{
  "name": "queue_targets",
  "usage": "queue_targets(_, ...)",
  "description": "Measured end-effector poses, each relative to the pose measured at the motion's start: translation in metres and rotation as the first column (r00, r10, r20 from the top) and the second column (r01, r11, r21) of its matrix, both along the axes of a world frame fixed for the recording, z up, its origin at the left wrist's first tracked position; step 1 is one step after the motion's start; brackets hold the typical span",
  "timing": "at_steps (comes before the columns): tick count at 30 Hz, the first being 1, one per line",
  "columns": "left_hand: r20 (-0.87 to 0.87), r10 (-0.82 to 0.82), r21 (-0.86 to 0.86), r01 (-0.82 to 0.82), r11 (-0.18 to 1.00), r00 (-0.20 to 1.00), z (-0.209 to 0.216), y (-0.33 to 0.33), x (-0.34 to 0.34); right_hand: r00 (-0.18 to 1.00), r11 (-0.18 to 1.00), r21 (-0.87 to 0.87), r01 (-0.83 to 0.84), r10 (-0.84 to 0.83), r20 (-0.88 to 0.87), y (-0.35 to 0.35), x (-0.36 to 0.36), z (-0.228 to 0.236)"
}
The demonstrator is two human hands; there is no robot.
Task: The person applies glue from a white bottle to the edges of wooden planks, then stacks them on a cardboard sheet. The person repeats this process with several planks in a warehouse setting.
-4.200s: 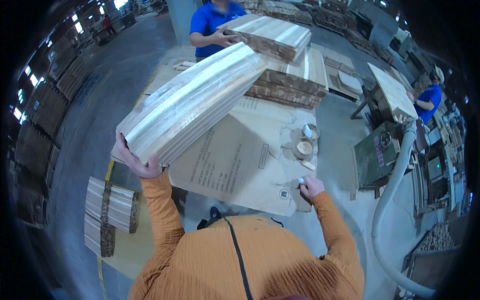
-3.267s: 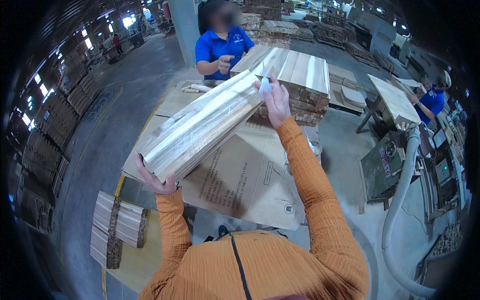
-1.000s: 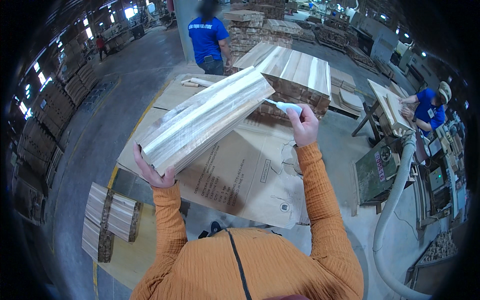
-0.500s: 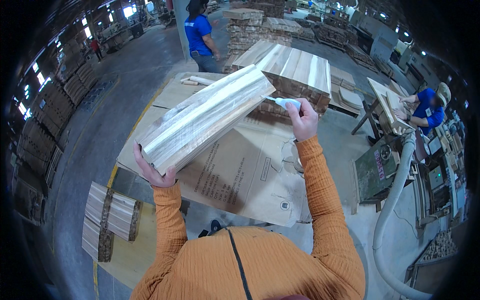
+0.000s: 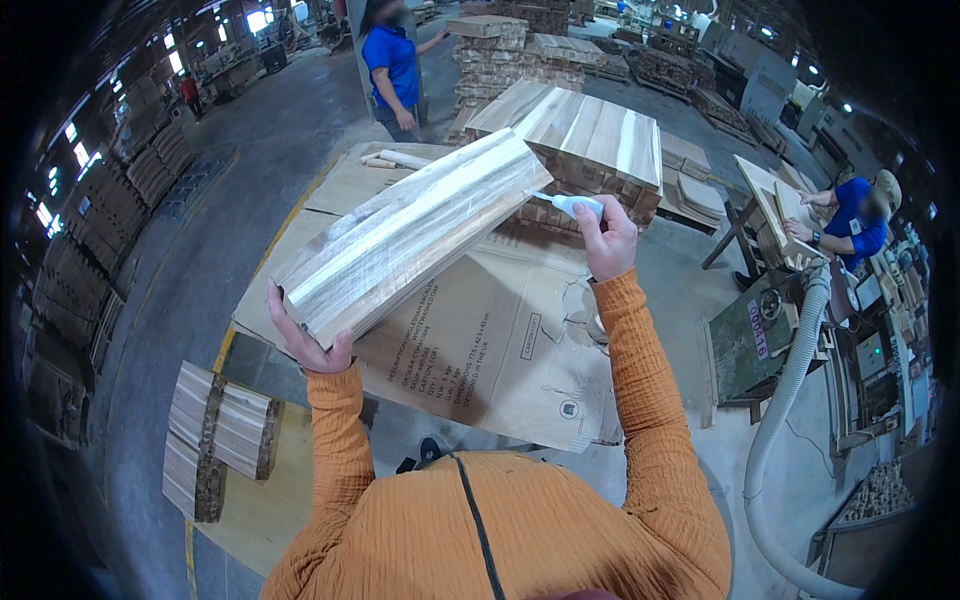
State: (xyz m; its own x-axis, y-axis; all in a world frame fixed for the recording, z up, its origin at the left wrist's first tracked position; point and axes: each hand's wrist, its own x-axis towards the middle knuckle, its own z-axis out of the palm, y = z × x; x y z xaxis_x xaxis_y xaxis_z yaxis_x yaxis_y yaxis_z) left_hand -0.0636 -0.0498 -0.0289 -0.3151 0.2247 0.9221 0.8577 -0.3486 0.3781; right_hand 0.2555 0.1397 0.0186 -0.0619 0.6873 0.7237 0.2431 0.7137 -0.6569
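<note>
My left hand [image 5: 313,345] grips the near left end of a laminated wooden board [image 5: 415,235], thumb along its near edge. The board is tilted and raised above a cardboard sheet [image 5: 480,370], its strips running lengthwise. In my right hand [image 5: 610,240] is a small pale squeeze bottle [image 5: 565,205] with a thin nozzle, pinched between thumb and fingers. Its tip points left and meets the board's far right corner, at the edge. Whether anything comes out of the nozzle is too small to tell.
Beyond the board stands a stack of wooden panels [image 5: 590,130]. More boards [image 5: 220,425] lie low at the left. A co-worker in blue [image 5: 390,65] stands ahead; another person [image 5: 858,220] works at a bench on the right. A grey hose [image 5: 780,420] curves beside a green machine [image 5: 750,340].
The co-worker ahead has turned and reaches an arm toward the stacked wood. My hands, the board and the bottle stay almost where they were.
</note>
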Motion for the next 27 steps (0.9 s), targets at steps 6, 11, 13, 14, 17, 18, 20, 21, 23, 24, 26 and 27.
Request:
queue_targets(6, 0.004, 0.005, 0.0, -0.005, 1.0, 1.0, -0.0005, 0.0003, 0.0006, 1.0, 1.0, -0.002, 0.006, -0.005, 0.001, -0.0019, -0.0005, 0.0011)
queue_targets(11, 0.006, 0.018, -0.004, -0.018, 1.0, 1.0, -0.0008, 0.0003, 0.0014, 1.0, 1.0, 0.009, 0.003, -0.003, -0.005, -0.0018, 0.0001, 0.0003)
queue_targets(13, 0.002, 0.026, -0.008, -0.026, 1.0, 1.0, -0.0015, 0.0002, 0.0006, 1.0, 1.0, 0.008, 0.001, -0.001, -0.002, -0.0019, 0.0004, -0.0002)
queue_targets(14, 0.001, 0.03, -0.01, -0.03, 0.999, 1.0, -0.0019, 0.0001, 0.0003, 1.0, 1.0, 0.009, 0.001, -0.001, 0.003, -0.0023, 0.0005, -0.0004)
queue_targets(17, 0.004, 0.021, -0.004, -0.021, 1.0, 1.0, -0.0024, 0.0005, 0.0002, 1.0, 1.0, 0.012, -0.012, 0.012, -0.01, -0.0024, 0.0002, -0.0006)
queue_targets(18, 0.01, 0.015, -0.007, -0.015, 1.0, 1.0, -0.0025, 0.0004, 0.0005, 1.0, 1.0, 0.013, -0.018, 0.018, -0.019, -0.0024, 0.0, -0.0006)
queue_targets(20, 0.023, 0.005, -0.013, -0.004, 1.0, 1.0, -0.0013, 0.0001, 0.0022, 1.0, 1.0, 0.015, -0.011, 0.012, -0.014, -0.0025, 0.0006, -0.0012)
queue_targets(21, 0.027, 0.001, -0.013, 0.0, 1.0, 1.0, -0.0011, 0.0001, 0.0025, 1.0, 1.0, 0.016, -0.008, 0.008, -0.011, -0.0026, 0.0009, -0.0015)
queue_targets(23, 0.034, -0.004, -0.015, 0.005, 1.0, 0.999, -0.0009, -0.0004, 0.0027, 1.0, 0.999, 0.035, -0.007, 0.008, -0.024, -0.0032, -0.0005, -0.0012)
queue_targets(24, 0.033, -0.002, -0.013, 0.003, 1.0, 0.999, -0.0011, -0.0006, 0.0025, 0.999, 0.999, 0.044, -0.007, 0.008, -0.031, -0.0034, -0.0012, -0.0011)
queue_targets(26, 0.029, -0.001, -0.007, 0.001, 1.0, 1.0, -0.0008, -0.0005, 0.0023, 1.0, 1.0, 0.022, -0.012, 0.013, -0.028, -0.0023, -0.0008, -0.002)
queue_targets(27, 0.029, -0.002, -0.008, 0.002, 1.0, 1.0, -0.0008, -0.0009, 0.0024, 1.0, 1.0, 0.011, -0.015, 0.015, -0.027, -0.0017, -0.0007, -0.0026)
